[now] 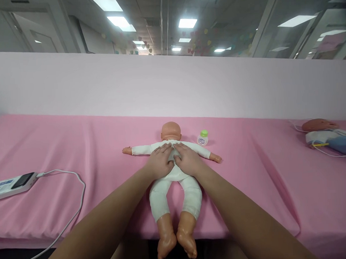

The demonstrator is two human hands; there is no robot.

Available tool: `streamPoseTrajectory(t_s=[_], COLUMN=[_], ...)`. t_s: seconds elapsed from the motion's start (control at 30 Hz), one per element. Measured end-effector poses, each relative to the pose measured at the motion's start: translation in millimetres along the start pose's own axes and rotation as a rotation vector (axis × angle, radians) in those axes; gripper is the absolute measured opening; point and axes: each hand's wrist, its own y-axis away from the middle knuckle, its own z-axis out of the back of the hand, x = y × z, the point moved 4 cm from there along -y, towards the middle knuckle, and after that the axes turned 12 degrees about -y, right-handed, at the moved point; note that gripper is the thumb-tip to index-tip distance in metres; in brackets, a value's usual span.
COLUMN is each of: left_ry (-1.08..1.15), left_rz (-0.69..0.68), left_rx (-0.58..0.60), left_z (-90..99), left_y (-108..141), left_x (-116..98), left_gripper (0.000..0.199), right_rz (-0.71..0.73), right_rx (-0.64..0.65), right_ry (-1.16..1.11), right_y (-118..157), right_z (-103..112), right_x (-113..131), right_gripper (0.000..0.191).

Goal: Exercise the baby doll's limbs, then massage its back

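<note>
Two bare hands are resting side by side on the back of a baby doll (pixel 172 171), which is lying face down on a pink-covered surface (pixel 76 156) straight in front of the person. The left hand (pixel 160 162) is lying flat on the left half of the doll's upper back, and the right hand (pixel 188 159) is lying flat on the right half, the two nearly touching at the middle. The fingers (pixel 166 149) of both hands are spread loosely and pointing away toward the doll's head, pressing on the white suit rather than closing round anything. The doll's long axis is running directly away from the person: bald head at the far end, bare feet hanging over the near edge, arms stretched out to either side. Both hands are equally near, each covering its own side of the spine. A small white bottle with a green cap (pixel 203 138) is standing just beside the doll's head, to the right. A white device with a cable (pixel 13 185) is lying well apart at the far left. A second doll (pixel 328 136), with thin wires around it, is lying at the far right.
</note>
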Motion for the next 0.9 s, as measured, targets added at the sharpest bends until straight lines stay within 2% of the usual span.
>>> streamPoseTrajectory(t_s=[0.07,0.2,0.37,0.5,0.6,0.67,0.73,0.83,0.9], left_ry=[0.021,0.102,0.137,0.226,0.342,0.383,0.394,0.407,0.568], left_rz=[0.018,-0.016,-0.066,-0.048,0.093,0.262,0.460,0.696,0.808], left_rx=[-0.006,0.092,0.152,0.097,-0.033,-0.117,-0.150,-0.060,0.043], left_z=[-3.1,-11.4,-14.1,-13.3,-2.8,8.8,19.1,22.0,13.1], left_y=[-0.5,-4.8,-10.6,-8.8,-1.5,6.1,14.4,23.0,25.6], left_x=[2.6,10.0,17.9,20.4,22.4,26.3,33.4,47.1,54.5], left_gripper=[0.078,0.087,0.085,0.077,0.066,0.052,0.041,0.036,0.041], right_rz=[0.014,-0.030,-0.090,-0.107,-0.085,-0.087,-0.135,-0.235,-0.269], right_rx=[-0.017,0.024,0.127,0.124,0.017,-0.090,-0.173,-0.196,-0.154], right_ry=[-0.027,-0.095,-0.116,-0.162,-0.206,-0.205,-0.174,-0.139,-0.158], right_y=[-0.2,-3.1,-4.8,-1.9,1.4,3.6,5.4,6.7,6.8], right_z=[-1.8,-5.6,-4.2,-0.1,7.4,15.7,23.8,29.1,26.5], right_x=[-2.6,-7.9,-7.6,-8.5,-10.4,-13.0,-17.2,-24.4,-27.7], right_gripper=[0.071,0.083,0.073,0.068,0.063,0.058,0.054,0.055,0.059])
